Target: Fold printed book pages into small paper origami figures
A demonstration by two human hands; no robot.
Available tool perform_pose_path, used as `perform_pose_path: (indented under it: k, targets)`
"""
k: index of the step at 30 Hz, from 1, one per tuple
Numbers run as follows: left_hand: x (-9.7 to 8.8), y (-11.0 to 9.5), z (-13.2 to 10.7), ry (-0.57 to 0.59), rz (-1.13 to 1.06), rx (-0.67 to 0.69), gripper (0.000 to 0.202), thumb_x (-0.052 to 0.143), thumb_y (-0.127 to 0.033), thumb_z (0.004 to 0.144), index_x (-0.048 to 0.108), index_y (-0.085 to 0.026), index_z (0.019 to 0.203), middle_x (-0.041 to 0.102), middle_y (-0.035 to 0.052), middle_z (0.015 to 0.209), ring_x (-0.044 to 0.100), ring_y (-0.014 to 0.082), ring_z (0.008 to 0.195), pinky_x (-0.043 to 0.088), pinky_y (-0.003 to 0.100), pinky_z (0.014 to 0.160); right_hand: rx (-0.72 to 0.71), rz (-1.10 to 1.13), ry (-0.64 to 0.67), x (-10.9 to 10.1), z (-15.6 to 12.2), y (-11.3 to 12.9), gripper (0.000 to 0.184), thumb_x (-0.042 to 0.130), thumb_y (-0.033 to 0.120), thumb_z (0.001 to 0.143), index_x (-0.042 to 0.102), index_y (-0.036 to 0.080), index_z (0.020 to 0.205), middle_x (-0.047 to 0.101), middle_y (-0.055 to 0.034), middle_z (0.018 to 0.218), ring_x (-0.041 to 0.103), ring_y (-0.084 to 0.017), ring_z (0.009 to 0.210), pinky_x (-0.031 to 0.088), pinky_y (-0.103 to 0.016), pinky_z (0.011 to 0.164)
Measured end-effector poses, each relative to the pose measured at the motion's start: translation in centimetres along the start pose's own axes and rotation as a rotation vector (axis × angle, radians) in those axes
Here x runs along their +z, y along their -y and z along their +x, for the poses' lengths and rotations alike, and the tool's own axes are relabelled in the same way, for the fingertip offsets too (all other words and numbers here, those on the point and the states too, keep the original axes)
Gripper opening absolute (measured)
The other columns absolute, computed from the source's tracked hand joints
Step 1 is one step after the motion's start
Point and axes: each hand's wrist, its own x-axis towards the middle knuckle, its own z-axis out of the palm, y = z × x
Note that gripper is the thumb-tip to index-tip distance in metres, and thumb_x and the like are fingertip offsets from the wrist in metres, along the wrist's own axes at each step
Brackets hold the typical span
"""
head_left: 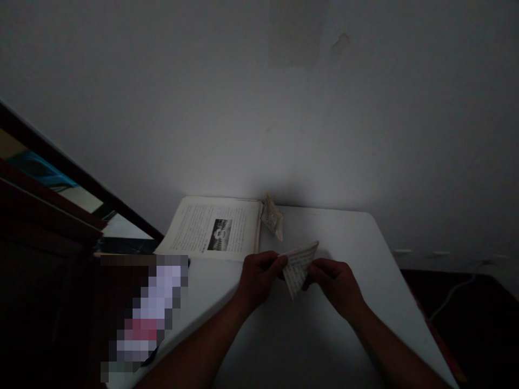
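Observation:
Between my two hands is a piece of printed paper (299,266) folded into a pointed, roughly triangular shape, held above the white table. My left hand (260,274) pinches its left corner between thumb and fingers. At its right edge my right hand (333,282) grips the paper, fingers curled; some fingertips are hidden behind it. Just beyond, a folded paper boat (272,217) of the same printed paper rests on the table beside the book.
A book (198,227) with text and a dark picture lies at the table's back left. A blurred-out bright object (152,310) is at the left edge. The white table (344,229) meets a grey wall (227,108) behind. A pale cord (452,296) hangs at right.

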Motion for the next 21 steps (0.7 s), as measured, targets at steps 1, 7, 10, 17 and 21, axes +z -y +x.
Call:
perform_pose_path:
  k: [1,7,10,17,21]
  targets:
    - [-0.03,-0.03,-0.02,-0.017,0.003,0.01,0.034,0.056,-0.036,0.081,0.058,-0.014,0.056,0.055,-0.0023,0.051,0.054,0.0107,0.051,0.04,0.019,0.051,-0.016,0.028,0.015,-0.03,0.06,-0.14,0.03,0.059,0.042,0.078,0.067,0.015,0.067,0.067,-0.0037,0.06,0.062,-0.016,0.057,0.049,-0.029,0.06]
    - [0.03,0.07,-0.13,-0.055,-0.02,0.01,0.034,0.055,-0.038,0.082,0.059,-0.015,0.057,0.056,-0.0015,0.053,0.054,0.0115,0.053,0.041,0.02,0.052,-0.02,-0.1,0.058,0.28,0.04,-0.01,0.032,0.059,0.043,0.078,0.068,0.016,0.064,0.069,-0.0043,0.062,0.063,-0.017,0.06,0.05,-0.028,0.061]
    - [0.2,0.05,-0.23,-0.035,-0.039,0.017,0.034,0.055,-0.038,0.082,0.059,-0.014,0.057,0.056,-0.001,0.054,0.055,0.0117,0.053,0.042,0.02,0.052,-0.034,-0.196,0.033,0.52,-0.14,0.48,0.031,0.059,0.041,0.078,0.067,0.018,0.058,0.067,-0.002,0.058,0.061,-0.015,0.058,0.047,-0.025,0.058]
    - [0.26,0.07,-0.27,-0.066,0.013,0.029,0.035,0.054,-0.037,0.083,0.058,-0.015,0.056,0.056,-0.0014,0.053,0.055,0.0118,0.054,0.041,0.02,0.053,-0.008,-0.142,0.036,0.73,-0.15,0.35,0.028,0.06,0.04,0.078,0.067,0.018,0.062,0.065,-0.0011,0.057,0.061,-0.015,0.057,0.047,-0.026,0.057]
    - [0.21,0.14,-0.27,-0.083,0.017,0.034,0.035,0.054,-0.038,0.083,0.057,-0.015,0.056,0.054,-0.0013,0.053,0.054,0.0123,0.054,0.041,0.021,0.054,0.012,-0.166,0.053,0.88,-0.25,0.37,0.027,0.062,0.039,0.075,0.065,0.018,0.058,0.064,-0.0002,0.054,0.059,-0.014,0.053,0.045,-0.024,0.053]
